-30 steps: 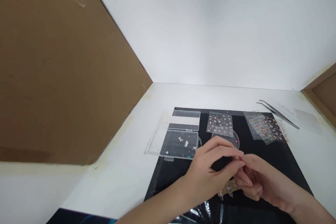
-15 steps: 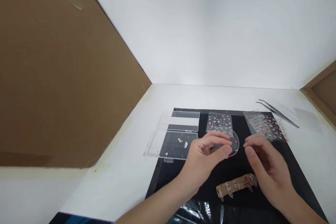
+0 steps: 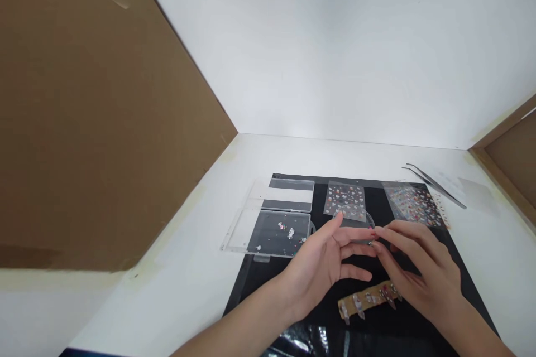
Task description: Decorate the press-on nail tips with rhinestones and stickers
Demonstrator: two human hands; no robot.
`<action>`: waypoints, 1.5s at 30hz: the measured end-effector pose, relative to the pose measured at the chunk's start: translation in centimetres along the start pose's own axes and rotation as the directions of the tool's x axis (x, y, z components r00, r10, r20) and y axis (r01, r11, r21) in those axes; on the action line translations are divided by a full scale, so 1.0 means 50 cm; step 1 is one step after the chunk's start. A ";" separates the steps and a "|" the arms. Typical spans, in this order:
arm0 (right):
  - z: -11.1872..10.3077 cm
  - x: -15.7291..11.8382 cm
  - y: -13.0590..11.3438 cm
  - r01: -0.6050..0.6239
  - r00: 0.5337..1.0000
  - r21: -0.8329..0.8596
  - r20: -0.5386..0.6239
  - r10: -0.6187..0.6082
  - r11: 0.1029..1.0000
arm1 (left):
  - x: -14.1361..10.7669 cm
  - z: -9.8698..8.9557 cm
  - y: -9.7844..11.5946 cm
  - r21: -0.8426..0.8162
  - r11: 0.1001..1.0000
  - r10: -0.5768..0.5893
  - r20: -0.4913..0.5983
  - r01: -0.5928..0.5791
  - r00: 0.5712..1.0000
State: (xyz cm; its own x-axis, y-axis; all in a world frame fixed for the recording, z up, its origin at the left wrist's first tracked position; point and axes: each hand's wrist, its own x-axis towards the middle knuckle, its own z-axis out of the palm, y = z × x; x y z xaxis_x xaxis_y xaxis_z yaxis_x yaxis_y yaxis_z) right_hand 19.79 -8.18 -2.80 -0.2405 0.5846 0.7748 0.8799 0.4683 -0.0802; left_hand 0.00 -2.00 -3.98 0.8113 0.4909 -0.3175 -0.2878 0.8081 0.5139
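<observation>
My left hand [image 3: 320, 259] is turned with its palm partly up and its fingers stretched out and spread. The fingers of my right hand [image 3: 422, 262] close in at the left fingertips, thumb and forefinger touching them; anything small between is too fine to make out. Behind the hands lies a clear round plate [image 3: 369, 218], mostly covered by them. Below them a tan strip [image 3: 364, 300] carries several clear, decorated press-on nails, its right end partly hidden by my right hand.
A hinged clear case [image 3: 276, 234] with small white charms lies open on the left. Behind are a sticker sheet [image 3: 345, 201] and another sticker sheet [image 3: 414, 203]. Tweezers [image 3: 438, 185] rest at the right on the white table [image 3: 180, 268]. A black mat [image 3: 251, 284] lies underneath.
My left hand has opened from a loose pinch, its palm turning up and fingers spreading. My right hand has moved left, bringing its fingertips to the left ones.
</observation>
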 end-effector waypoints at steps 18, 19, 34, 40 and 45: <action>-0.005 0.003 0.023 -0.001 1.000 0.034 0.011 0.001 0.999 | -0.005 -0.023 0.009 0.044 0.998 0.034 0.188 -0.043 0.982; -0.005 0.003 0.023 -0.005 1.000 0.035 0.012 0.005 0.999 | -0.004 -0.024 0.010 0.026 0.999 0.026 0.194 -0.032 0.981; -0.004 0.006 0.025 -0.021 1.000 0.024 0.007 0.021 0.999 | -0.006 -0.023 0.009 0.191 0.969 0.114 0.216 -0.157 0.970; -0.003 0.006 0.031 -0.022 0.999 0.043 0.028 0.021 0.999 | -0.008 -0.013 0.017 0.199 0.971 0.086 0.222 -0.132 0.971; -0.003 0.003 0.034 -0.039 0.999 0.050 0.014 0.038 0.998 | -0.006 -0.019 0.011 0.166 0.977 0.091 0.226 -0.130 0.970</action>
State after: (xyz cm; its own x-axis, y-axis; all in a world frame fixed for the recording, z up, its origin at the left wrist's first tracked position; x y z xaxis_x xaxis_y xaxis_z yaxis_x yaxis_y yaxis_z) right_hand 21.30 -7.41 -2.72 -0.2126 0.6113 0.7623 0.8672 0.4776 -0.1412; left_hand -0.88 -1.40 -4.35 0.8757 0.4760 -0.0812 -0.3025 0.6719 0.6761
